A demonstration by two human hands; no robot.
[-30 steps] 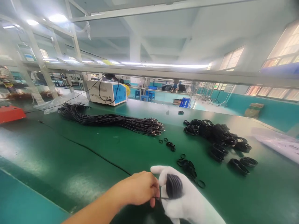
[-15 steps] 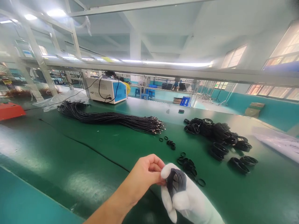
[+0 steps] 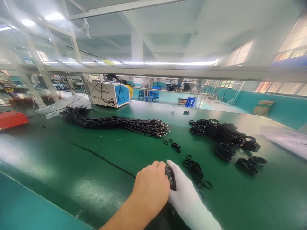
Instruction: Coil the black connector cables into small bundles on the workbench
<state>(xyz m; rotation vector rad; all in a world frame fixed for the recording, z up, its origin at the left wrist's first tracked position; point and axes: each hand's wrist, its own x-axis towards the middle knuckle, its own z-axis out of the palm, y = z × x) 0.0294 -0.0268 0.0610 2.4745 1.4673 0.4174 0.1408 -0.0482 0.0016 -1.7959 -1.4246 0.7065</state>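
A small coil of black cable sits between my two hands near the front of the bench. My right hand, in a white glove, is closed around the coil's right side. My bare left hand has its fingers curled over the coil's left side and hides much of it. A single length of black cable stretches across the green bench from the left and passes out of sight at my left hand. Loose black rings lie just beyond my gloved hand.
A long bundle of black cables lies across the green bench. Many coiled cables are heaped at the right. A white and blue machine stands behind, with a red box at the left and clear plastic at far right.
My left hand rose, then came down and right over the coil, with its back now toward me. The gloved hand turned, so the coil shows less.
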